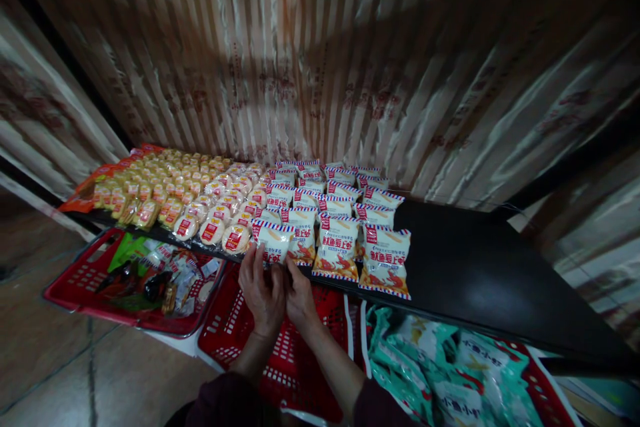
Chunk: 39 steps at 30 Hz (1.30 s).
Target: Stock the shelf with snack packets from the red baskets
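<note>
"Bag (274, 238) at the front lip of the black shelf (465, 267) is the sketchy one imo. Push too hard and it could shove the similar bags (336, 247) out of line, they're packed super close."

"Or the opposite: let go while it's hanging near the lip and it might flop into the red basket (225, 317) underneath. Also, those round cookie packs (237, 237) are right beside it, so a stray knuckle could knock one off."

"Fair. How's the grip though?"

"Looks closed on it from both sides. Left hand (263, 290) has its fingers bent against the lower left part, right hand (300, 297) is pinching around the lower right corner. Can't see exactly where the fingertips press underneath."

"So the bag's mostly above the grip?"

"Yep, between the two hands, printed front and top seam poking up past the fingers, bottom edge hidden. Squeeze unevenly and I'd guess it twists, since it's soft and only held low. Green snack packs (460, 373) are off to the right, below the shelf."
</note>
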{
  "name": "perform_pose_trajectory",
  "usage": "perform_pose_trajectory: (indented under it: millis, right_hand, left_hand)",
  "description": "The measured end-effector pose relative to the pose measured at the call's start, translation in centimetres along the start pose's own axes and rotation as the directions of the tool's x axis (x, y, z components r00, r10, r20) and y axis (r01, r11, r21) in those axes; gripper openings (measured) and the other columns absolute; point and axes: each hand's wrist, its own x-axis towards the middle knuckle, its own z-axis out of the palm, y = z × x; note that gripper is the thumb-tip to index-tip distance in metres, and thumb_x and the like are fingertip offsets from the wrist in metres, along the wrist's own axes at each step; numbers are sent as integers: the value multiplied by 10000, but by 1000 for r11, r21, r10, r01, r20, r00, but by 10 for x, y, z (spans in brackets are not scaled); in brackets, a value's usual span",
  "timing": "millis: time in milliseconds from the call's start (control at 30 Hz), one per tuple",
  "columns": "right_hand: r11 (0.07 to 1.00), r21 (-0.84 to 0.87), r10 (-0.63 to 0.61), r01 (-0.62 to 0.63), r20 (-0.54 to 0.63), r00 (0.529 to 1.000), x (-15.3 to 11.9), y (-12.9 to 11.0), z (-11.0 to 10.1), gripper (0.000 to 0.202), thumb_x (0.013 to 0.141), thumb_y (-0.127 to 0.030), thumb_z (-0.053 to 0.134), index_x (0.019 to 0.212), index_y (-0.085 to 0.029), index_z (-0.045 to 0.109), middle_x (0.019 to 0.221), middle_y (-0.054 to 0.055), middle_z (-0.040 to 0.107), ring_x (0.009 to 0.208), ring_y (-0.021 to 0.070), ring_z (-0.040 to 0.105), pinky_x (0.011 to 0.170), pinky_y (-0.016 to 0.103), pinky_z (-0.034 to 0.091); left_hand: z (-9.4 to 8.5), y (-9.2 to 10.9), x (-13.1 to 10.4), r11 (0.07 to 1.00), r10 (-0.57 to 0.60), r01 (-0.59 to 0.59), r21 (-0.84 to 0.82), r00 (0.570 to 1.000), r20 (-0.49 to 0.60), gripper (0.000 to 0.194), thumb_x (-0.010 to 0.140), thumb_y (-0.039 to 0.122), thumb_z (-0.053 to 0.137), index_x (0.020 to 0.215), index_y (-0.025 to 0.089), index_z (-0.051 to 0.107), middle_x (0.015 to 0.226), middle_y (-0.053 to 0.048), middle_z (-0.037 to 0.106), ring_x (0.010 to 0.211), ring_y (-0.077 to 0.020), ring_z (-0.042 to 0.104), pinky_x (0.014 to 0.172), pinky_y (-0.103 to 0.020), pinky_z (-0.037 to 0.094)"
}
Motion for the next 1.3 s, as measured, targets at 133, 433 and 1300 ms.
perform_pose_trajectory:
  millis: [133,433,1300]
  right_hand:
    - [998,55,4,-6,35,999,0,3,6,424,865,-351,520,1249,-182,577,1167,81,674,1045,226,649,938,370,503]
    - [1000,1,-12,12,17,1000,3,2,6,418,870,-349,502,1244,-181,586,1136,84,687,1058,235,642,932,380,506]
    - [887,-450,-219,107,-205,954,-7,3,-27,453,933,-329,404,1347,-148,426,1299,162,551,1192,234,541,989,423,459]
  left_hand:
    - [-2,-6,0,1000,-18,18,4,1000,23,433,866,231,504,1298,213,477,1295,-142,519,1204,-259,488,979,-462,410]
    - [0,-9,0,1000,-15,14,25,999,47,428,859,239,522,1286,206,495,1312,-150,514,1193,-272,503,959,-462,432]
    - [19,11,-7,991,131,-129,-29,989,75,453,852,227,559,1295,201,468,1255,-147,542,1160,-247,531,929,-431,471]
